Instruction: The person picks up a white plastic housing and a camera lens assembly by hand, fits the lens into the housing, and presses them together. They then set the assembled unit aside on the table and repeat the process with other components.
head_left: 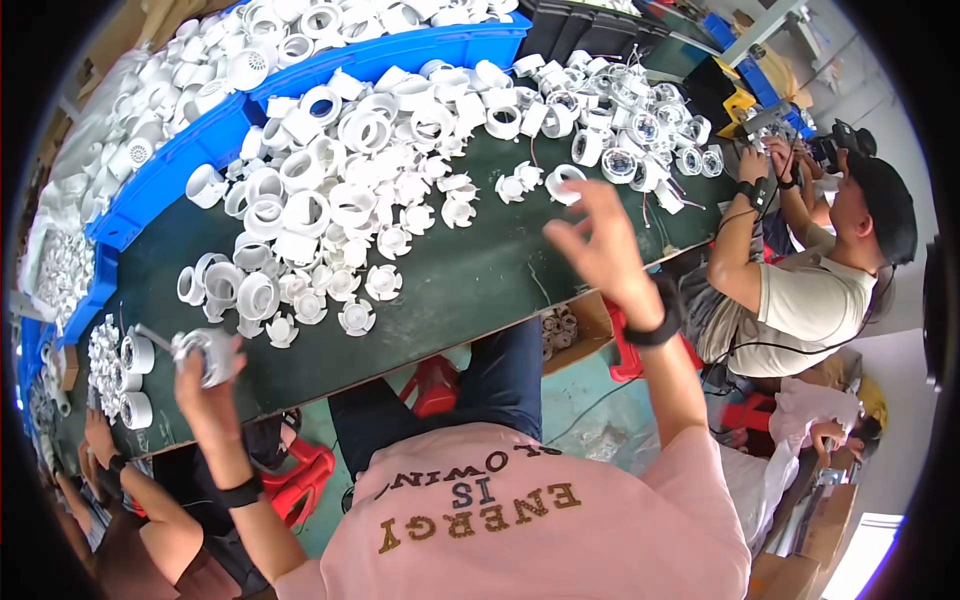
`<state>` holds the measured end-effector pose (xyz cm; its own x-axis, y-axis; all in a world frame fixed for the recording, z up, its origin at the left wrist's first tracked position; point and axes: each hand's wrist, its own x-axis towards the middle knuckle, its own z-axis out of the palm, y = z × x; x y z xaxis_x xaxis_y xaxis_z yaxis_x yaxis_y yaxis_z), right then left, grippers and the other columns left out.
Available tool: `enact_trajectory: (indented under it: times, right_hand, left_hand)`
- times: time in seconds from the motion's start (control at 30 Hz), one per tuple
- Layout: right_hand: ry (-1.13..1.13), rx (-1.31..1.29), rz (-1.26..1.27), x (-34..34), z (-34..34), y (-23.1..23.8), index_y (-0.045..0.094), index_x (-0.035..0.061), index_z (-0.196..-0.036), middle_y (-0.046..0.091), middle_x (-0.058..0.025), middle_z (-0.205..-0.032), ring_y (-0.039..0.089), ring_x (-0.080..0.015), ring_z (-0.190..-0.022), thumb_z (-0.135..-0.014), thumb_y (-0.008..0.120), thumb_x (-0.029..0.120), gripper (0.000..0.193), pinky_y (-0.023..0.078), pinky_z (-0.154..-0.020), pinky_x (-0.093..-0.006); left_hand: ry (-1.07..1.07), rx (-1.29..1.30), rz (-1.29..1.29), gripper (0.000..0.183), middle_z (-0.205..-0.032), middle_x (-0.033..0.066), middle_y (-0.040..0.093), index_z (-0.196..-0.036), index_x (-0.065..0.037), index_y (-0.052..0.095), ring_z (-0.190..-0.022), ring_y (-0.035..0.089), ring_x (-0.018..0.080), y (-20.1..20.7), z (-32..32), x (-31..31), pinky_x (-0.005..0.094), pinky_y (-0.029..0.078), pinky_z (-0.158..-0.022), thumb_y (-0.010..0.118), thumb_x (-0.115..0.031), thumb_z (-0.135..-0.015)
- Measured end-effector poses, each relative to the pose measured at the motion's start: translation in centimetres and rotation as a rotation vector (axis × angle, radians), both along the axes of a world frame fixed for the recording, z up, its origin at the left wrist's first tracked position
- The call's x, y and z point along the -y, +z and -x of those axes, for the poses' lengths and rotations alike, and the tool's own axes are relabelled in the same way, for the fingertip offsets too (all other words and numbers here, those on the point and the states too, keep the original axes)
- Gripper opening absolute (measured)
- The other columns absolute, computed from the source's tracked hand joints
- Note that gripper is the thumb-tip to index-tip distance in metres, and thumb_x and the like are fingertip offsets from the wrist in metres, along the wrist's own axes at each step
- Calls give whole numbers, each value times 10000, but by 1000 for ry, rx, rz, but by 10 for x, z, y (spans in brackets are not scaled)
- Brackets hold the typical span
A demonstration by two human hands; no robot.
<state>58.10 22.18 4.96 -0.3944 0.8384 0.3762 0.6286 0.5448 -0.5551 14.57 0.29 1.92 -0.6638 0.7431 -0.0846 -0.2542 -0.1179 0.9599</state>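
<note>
Pink shirt (620,500) faces the bench's near edge (420,345), left grip (208,385) pinching a housing (212,352) above it, right grip (608,252) spread near a ring (556,184), parts (297,246) heaped seemingly for easy reach.

Over counter's (440,310) near edge: left hand (207,390) covers some of a blurred white fitting (214,352). Counter's far side: floor of a blue bin (400,62) buried under white parts (365,22). Counter's left end: co-worker (160,525) cut off by view's edge.
</note>
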Motion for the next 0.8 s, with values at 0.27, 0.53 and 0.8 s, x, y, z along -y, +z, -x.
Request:
enact_trajectory:
  times: [0.27,0.53,0.8]
  right_hand:
    - [-103,458,-312,-137,-53,-25,567,58,-1178,597,-138,-1168,535,-362,-1056,-684,724,110,522,426,-919,-422]
    - [-254,370,-368,-118,-23,-1,564,38,-1060,650,-186,-939,613,-344,-855,-741,727,303,445,488,-779,-414]
    - [-41,-603,363,-37,6,-17,463,27,-1282,605,-74,-983,594,-134,-791,-993,406,355,441,459,-683,-256]
  left_hand:
    - [76,-135,227,407,-1070,80,628,-1156,-11,563,-937,645,204,-26,94,34,286,525,-751,609,-324,-900]
    - [343,-758,427,399,-987,51,614,-1152,37,583,-883,542,112,-52,145,54,242,429,-804,592,-296,-933]
    - [-332,-712,88,282,-989,102,622,-1088,-40,586,-937,587,169,30,-145,-50,302,468,-802,621,-31,-809]
